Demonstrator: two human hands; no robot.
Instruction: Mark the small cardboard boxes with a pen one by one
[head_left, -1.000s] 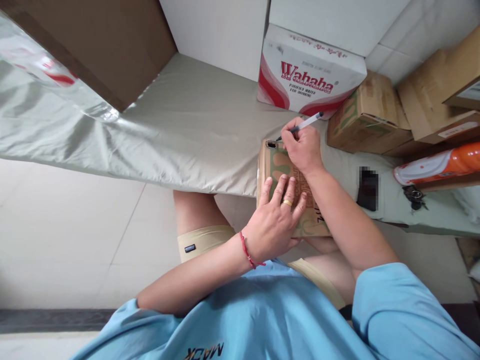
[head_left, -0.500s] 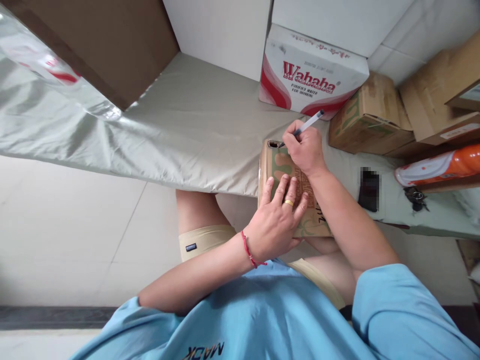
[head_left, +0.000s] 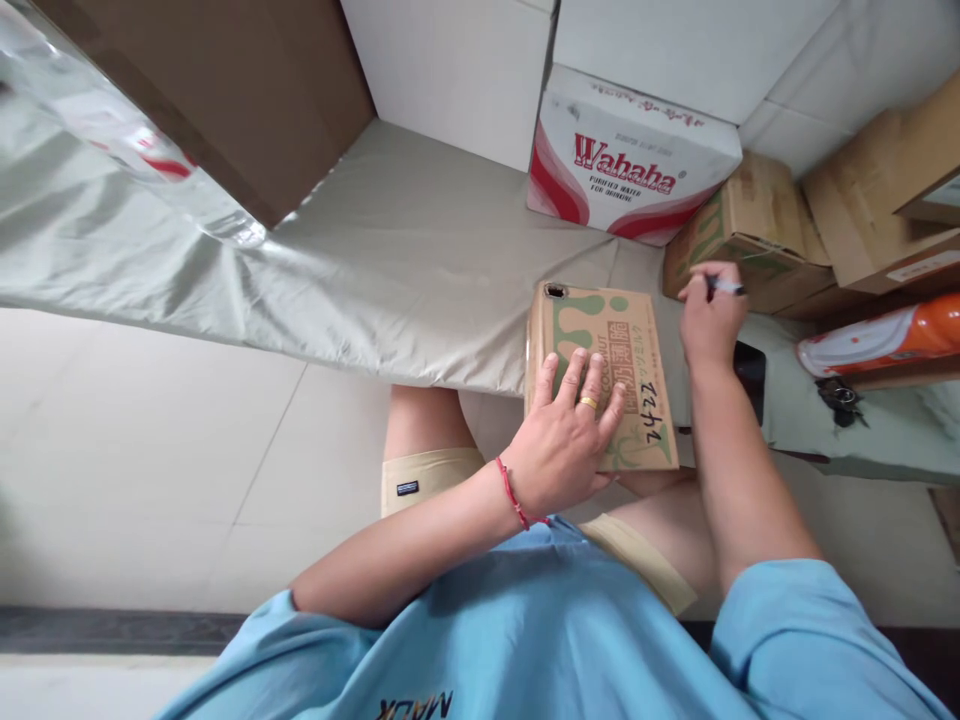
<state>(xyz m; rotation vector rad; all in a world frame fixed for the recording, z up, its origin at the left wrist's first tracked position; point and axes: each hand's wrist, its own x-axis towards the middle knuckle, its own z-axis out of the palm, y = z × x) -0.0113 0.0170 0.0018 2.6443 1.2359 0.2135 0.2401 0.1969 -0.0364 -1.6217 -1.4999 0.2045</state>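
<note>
A brown cardboard box (head_left: 637, 310) with green and brown print lies at the edge of the cloth-covered surface, toward my lap. Black handwritten digits run along its right side, and a small dark hole (head_left: 556, 291) shows at its upper left corner. My left hand (head_left: 570, 430) rests flat on the box with fingers spread. To the right of the box and apart from it, my right hand (head_left: 712, 315) is closed around a pen (head_left: 726, 286), most of which the fingers hide.
Behind stands a white and red water carton (head_left: 634, 155). More cardboard boxes (head_left: 765, 220) are stacked at the right, near an orange bottle (head_left: 885, 335), keys (head_left: 841, 400) and a dark phone (head_left: 751, 375). At the left are a tall brown box (head_left: 225, 90) and a clear plastic bottle (head_left: 217, 210).
My right hand has moved right with the pen, off the box's upper left corner to beyond its right side. My left hand stays on the box. The view has shifted slightly.
</note>
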